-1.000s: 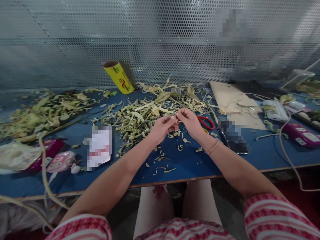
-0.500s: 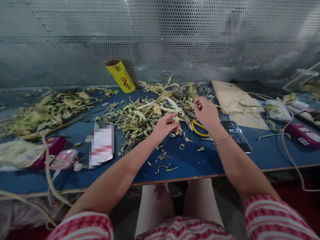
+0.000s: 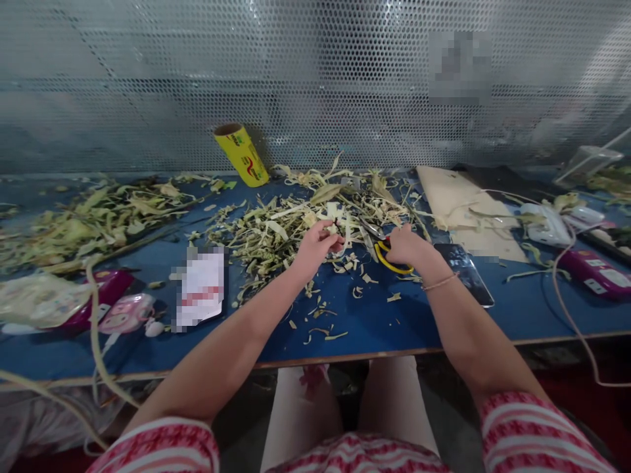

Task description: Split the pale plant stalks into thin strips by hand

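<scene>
My left hand [image 3: 318, 248] is closed in a pinch at the front of the dried plant pile [image 3: 269, 240]. A pale plant strip [image 3: 347, 230] shows at its fingertips; how much of it is gripped is partly hidden. My right hand [image 3: 407, 248] has its fingers round the handles of a pair of scissors [image 3: 394, 266] with yellow grips. Their metal blades point up and left toward the pile. Small pale trimmings [image 3: 357, 291] lie scattered on the blue table [image 3: 374, 332] in front of my hands.
A phone [image 3: 463, 272] lies beside my right wrist, near cardboard [image 3: 446, 197]. A yellow cardboard tube [image 3: 242, 156] leans at the back by the perforated metal panel [image 3: 315, 85]. Leaves [image 3: 98, 217], a pink case [image 3: 127, 313] and a printed paper [image 3: 202, 289] are left; cables [image 3: 566, 295] hang right.
My right hand has moved down from above the pile and taken hold of the scissors, whose blades have shifted. My left hand has drawn slightly left.
</scene>
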Motion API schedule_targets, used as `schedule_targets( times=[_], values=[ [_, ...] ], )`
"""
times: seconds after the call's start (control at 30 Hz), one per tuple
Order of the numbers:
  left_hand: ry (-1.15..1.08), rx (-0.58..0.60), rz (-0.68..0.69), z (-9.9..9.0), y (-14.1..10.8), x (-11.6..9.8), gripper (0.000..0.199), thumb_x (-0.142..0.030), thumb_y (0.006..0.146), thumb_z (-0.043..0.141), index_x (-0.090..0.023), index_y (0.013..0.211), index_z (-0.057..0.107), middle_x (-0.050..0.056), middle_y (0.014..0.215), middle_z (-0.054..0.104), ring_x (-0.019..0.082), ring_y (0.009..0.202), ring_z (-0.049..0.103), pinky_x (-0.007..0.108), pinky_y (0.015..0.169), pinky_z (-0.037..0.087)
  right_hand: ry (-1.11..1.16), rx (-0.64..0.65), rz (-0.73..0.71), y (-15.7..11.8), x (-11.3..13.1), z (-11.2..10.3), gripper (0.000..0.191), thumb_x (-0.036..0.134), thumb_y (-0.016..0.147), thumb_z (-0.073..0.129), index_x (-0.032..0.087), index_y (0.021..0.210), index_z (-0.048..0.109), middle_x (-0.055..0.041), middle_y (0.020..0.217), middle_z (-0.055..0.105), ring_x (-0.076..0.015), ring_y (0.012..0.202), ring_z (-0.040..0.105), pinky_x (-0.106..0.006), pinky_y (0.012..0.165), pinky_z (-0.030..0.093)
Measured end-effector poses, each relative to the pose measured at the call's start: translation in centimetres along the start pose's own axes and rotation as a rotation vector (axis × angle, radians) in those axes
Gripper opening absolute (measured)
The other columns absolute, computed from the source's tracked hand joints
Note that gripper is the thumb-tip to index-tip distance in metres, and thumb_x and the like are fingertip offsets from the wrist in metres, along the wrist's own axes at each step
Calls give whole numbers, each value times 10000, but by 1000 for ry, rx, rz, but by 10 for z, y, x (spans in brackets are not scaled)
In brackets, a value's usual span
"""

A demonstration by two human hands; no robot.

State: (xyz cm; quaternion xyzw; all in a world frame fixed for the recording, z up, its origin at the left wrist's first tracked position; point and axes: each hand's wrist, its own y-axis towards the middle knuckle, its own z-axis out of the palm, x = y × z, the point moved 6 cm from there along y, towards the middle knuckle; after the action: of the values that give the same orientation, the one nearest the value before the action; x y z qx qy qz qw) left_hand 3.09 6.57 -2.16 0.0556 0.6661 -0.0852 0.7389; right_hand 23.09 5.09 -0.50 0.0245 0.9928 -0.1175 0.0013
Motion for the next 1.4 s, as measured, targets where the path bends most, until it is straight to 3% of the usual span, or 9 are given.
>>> schedule_targets(
  times=[0.13, 0.27, 0.43, 0.6, 0.77, 0.93, 1.13, 1.27, 1.4],
  values=[
    [-122, -41, -53, 1, 0, -3, 270, -106, 748, 530, -160, 1011, 500, 1, 705, 646, 92, 591, 611, 254, 666, 521, 121, -191, 48, 6, -9, -3, 344, 208, 707, 554, 50, 1009, 600, -284, 1007, 571, -278, 692, 631, -395, 595, 475],
    [-286, -64, -79, 1, -1, -7, 160, -54, 698, 443, -158, 806, 500, -62, 520, 467, 57, 438, 457, 191, 511, 432, 178, -363, -104, 7, -7, -8, 159, 208, 679, 605, 128, 818, 608, -208, 801, 597, -335, 822, 599, -422, 661, 469],
    [-472, -196, -77, -9, -1, -11, 180, 2, 671, 385, -146, 694, 484, -89, 464, 284, 31, 381, 284, 162, 461, 334, 233, -563, -46, -11, -10, -31, 345, 262, 717, 590, 86, 1008, 530, -236, 1032, 537, -344, 957, 557, -434, 743, 469],
    [-618, -183, -90, -13, 3, -14, 212, -129, 847, 358, -137, 701, 512, -84, 475, 246, 38, 386, 259, 172, 456, 329, 422, -823, -105, -33, -1, -57, 442, 364, 792, 543, 120, 1145, 437, -205, 1128, 497, -301, 1000, 541, -428, 789, 460],
    [-576, -212, -27, -16, 5, -13, 175, -188, 873, 452, -158, 706, 494, -88, 472, 289, 34, 390, 297, 168, 472, 345, 497, -690, -328, -40, 33, -49, 486, 423, 770, 576, 173, 1157, 423, -123, 965, 587, -257, 853, 581, -394, 726, 457],
    [-537, -237, 48, -17, 6, -12, 188, -216, 831, 528, -176, 661, 457, -74, 470, 385, 46, 391, 346, 184, 465, 352, 338, -626, -467, -45, 61, -34, 550, 448, 705, 627, 154, 1140, 462, -166, 1030, 611, -316, 959, 585, -416, 786, 444],
    [-483, -264, 78, -17, 3, -13, 195, -226, 785, 588, -166, 636, 477, -65, 498, 435, 35, 394, 345, 185, 452, 334, 305, -608, -448, -33, 55, -31, 537, 441, 698, 618, 154, 1131, 482, -159, 1016, 615, -312, 966, 586, -419, 799, 431],
    [-483, -296, 85, -18, 2, -12, 224, -201, 774, 596, -177, 611, 445, -87, 431, 346, 38, 369, 311, 182, 448, 329, 317, -591, -441, -29, 51, -31, 534, 451, 693, 618, 160, 1120, 484, -132, 948, 617, -285, 894, 590, -389, 741, 433],
    [-451, -242, 157, -18, 2, -18, 269, -205, 769, 604, -183, 580, 413, -85, 412, 304, 40, 371, 303, 177, 431, 301, 331, -606, -420, -31, 51, -32, 536, 460, 698, 609, 159, 1123, 481, -136, 938, 612, -284, 875, 588, -382, 710, 429]
  ],
)
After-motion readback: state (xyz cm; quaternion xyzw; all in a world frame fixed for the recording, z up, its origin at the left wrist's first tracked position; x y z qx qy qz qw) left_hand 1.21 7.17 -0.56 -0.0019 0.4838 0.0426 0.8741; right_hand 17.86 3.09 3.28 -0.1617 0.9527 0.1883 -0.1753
